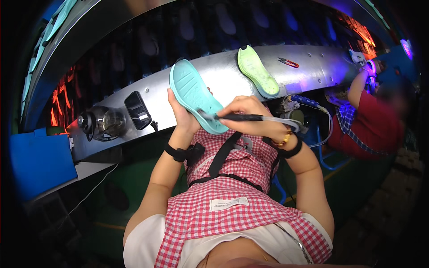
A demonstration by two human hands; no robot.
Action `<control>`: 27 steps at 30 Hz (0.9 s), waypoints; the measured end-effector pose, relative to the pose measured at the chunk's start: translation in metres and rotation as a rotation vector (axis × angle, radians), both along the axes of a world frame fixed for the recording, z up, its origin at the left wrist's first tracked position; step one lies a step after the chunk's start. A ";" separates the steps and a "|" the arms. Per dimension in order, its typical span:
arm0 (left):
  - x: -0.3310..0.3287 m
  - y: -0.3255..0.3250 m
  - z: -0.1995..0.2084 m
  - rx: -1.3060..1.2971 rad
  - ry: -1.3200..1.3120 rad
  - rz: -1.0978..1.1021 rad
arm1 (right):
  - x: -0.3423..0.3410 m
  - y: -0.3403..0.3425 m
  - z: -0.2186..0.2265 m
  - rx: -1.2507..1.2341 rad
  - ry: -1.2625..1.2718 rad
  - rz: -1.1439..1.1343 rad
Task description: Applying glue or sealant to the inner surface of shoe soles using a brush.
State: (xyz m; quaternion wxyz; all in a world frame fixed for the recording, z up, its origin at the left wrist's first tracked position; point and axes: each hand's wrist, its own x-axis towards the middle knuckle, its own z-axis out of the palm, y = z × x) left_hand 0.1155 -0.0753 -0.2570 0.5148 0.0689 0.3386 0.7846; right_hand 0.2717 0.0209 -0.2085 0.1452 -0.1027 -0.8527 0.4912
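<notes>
My left hand is closed around the edge of a turquoise shoe sole, holding it tilted above the bench edge with its grooved face towards me. In my right hand is a black pen-shaped tool with a pale tube or cord trailing from its back end. The tool's tip is at the sole's lower end; whether it touches is hard to see. Farther right, a light green sole rests on the metal bench, its near end bluish.
Red-handled snips lie on the metal bench. A black tray and a glass jug stand at left. Behind the bench, soles sit in dark rows near orange-glowing heaters. At right works a person in red.
</notes>
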 end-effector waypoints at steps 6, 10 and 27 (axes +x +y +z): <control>0.014 -0.003 0.013 0.143 -0.277 -0.132 | 0.003 0.012 0.026 -0.731 0.196 -0.106; 0.029 0.002 0.022 0.226 -0.431 -0.199 | -0.006 0.006 0.028 -0.417 0.219 -0.164; 0.012 0.003 0.041 0.221 0.102 0.084 | 0.018 0.002 0.024 -0.405 0.305 -0.028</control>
